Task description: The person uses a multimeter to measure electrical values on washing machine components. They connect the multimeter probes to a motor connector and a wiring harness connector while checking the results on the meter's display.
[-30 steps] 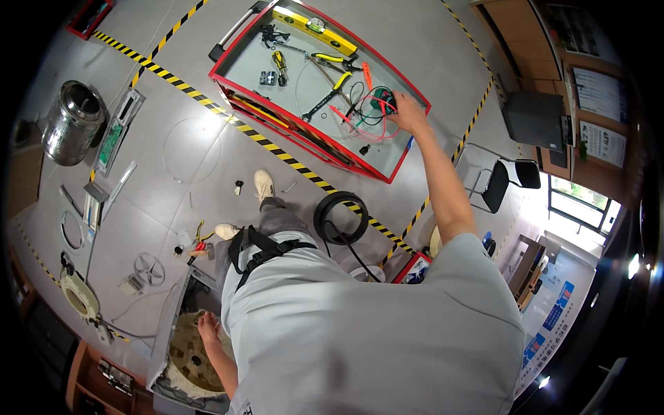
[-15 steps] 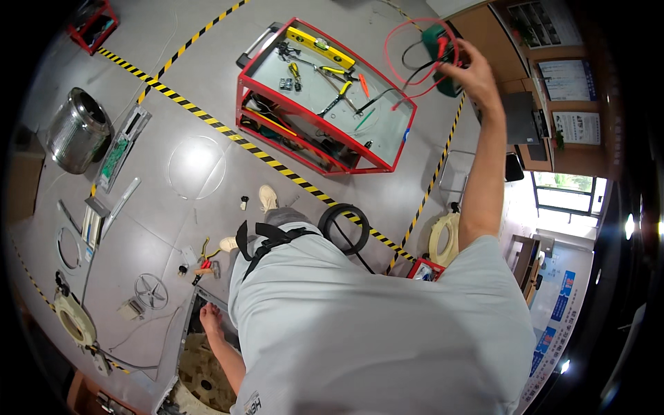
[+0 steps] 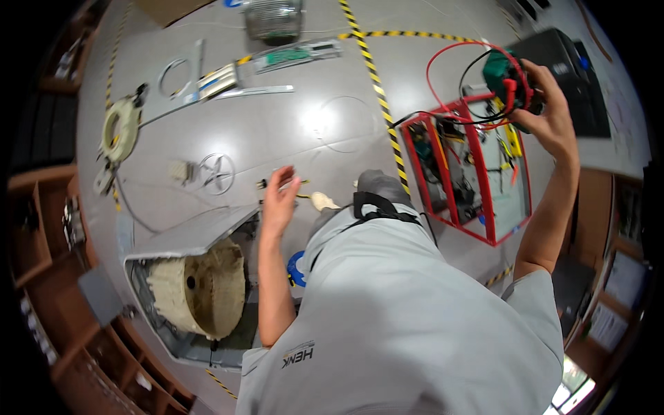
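My right hand (image 3: pixel 543 111) grips a green meter (image 3: pixel 501 72) with looped red and black leads (image 3: pixel 447 45), held up at the upper right above the red tool cart (image 3: pixel 491 214). The cart carries a yellow level, pliers and other tools. My left hand (image 3: pixel 280 190) is raised at the middle, fingers apart with nothing in them. Below and left of it lies an opened appliance casing (image 3: pixel 173 242) with a pale round tub (image 3: pixel 214 290) inside.
Parts lie on the floor: a metal drum (image 3: pixel 273 17), a green-board panel (image 3: pixel 290 57), a pale ring (image 3: pixel 119 128), a spoked wheel (image 3: pixel 216 173). Wooden shelves (image 3: pixel 41 221) line the left; a black machine (image 3: pixel 574 83) stands at the upper right. Striped tape (image 3: pixel 377 90) marks the floor.
My right hand has lifted the meter and leads out of the cart. My left hand has risen from beside the appliance. The view has swung left, bringing the appliance further into view.
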Motion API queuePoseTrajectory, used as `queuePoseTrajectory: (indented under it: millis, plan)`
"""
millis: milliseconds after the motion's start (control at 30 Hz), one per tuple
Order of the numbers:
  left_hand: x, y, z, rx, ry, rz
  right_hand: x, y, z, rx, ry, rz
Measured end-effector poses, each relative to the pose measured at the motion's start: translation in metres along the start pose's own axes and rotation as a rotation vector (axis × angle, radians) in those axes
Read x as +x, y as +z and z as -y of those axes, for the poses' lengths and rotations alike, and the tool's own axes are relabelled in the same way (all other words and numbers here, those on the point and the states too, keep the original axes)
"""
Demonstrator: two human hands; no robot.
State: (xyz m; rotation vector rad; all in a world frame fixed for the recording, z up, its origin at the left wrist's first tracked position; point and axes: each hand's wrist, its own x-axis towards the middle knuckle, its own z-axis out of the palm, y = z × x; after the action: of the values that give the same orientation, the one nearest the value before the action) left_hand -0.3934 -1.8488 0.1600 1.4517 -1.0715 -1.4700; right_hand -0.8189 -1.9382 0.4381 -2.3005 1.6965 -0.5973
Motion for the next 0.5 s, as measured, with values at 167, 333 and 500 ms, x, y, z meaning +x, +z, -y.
queuePoseTrajectory:
  millis: [167,333,500]
  plan:
    - [0.012,-0.04,-0.079,-0.096,0.199,-0.059,0.092,0.098,0.082,-0.022,-0.287,0.036]
    - [0.047,-0.095,-0.13,-0.147,0.355,-0.181,0.162,0.184,0.161,0.039,-0.586,0.159]
    - [0.101,-0.164,-0.14,-0.153,0.236,-0.2,0.234,0.267,0.216,0.151,-0.9,0.345]
